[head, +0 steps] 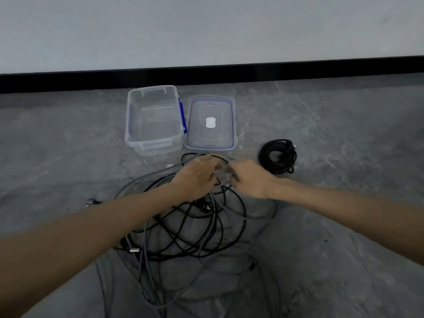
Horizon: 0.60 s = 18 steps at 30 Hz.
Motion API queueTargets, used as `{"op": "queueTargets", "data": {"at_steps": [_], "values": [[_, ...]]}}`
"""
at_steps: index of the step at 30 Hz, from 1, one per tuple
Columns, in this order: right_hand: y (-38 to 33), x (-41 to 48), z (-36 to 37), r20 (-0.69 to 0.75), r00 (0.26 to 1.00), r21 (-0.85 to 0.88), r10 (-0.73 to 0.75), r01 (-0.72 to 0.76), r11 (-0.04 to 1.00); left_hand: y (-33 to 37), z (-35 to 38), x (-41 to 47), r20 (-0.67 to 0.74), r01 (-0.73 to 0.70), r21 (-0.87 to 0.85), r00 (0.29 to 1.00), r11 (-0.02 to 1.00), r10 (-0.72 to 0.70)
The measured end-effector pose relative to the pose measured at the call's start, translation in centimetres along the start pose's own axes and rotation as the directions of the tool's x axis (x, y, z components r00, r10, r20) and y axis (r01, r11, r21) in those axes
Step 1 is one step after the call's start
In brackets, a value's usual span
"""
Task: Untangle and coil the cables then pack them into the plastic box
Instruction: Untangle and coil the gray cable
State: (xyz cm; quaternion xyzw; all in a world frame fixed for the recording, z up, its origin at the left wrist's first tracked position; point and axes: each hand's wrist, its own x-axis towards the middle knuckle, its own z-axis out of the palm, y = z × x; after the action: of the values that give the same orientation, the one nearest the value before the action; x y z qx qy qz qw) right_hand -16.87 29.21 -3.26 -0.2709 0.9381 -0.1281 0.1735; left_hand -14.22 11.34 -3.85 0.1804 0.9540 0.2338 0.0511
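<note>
- Clear, hard-walled plastic box (152,143) stands open on the mottled grey floor (68,145), its long axis running away from the person.
- Flat see-through lid (220,138), blue-rimmed, lies just right of the box.
- On the box's near side sprawls the tangle (190,228): thin black and grey cables, loops pointing every way.
- Right hand (250,180) has its grip pinched on a grey strand (226,171).
- Left hand (197,177) is beside it, blurred; I cannot tell its grip.
- A round black coil (264,157) lies right of the box, past the lid.

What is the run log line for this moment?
phase: untangling | right hand: grips grey cable | left hand: on tangled cables, grip unclear | coiled black cable: right of lid | plastic box: open, empty
</note>
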Motion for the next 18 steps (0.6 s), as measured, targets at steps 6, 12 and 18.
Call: {"op": "queueTargets", "data": {"at_steps": [6,12,18], "values": [[-4.7,-3.2,2.1,0.412,0.904,-0.047,-0.111,0.143,0.989,-2.6,-0.6,-7.0,0.060,0.122,0.016,0.991,0.992,-0.123],[-6.3,-7.8,6.6,0.683,0.709,-0.036,-0.175,0.272,0.962,-1.4,1.0,-12.5,0.145,0.109,-0.038,0.984,0.993,-0.103],[-7.4,-9.8,7.1,0.695,0.672,0.032,-0.256,0.326,0.945,1.5,2.4,-13.4,0.243,0.129,-0.061,0.964,0.990,-0.110]]}}
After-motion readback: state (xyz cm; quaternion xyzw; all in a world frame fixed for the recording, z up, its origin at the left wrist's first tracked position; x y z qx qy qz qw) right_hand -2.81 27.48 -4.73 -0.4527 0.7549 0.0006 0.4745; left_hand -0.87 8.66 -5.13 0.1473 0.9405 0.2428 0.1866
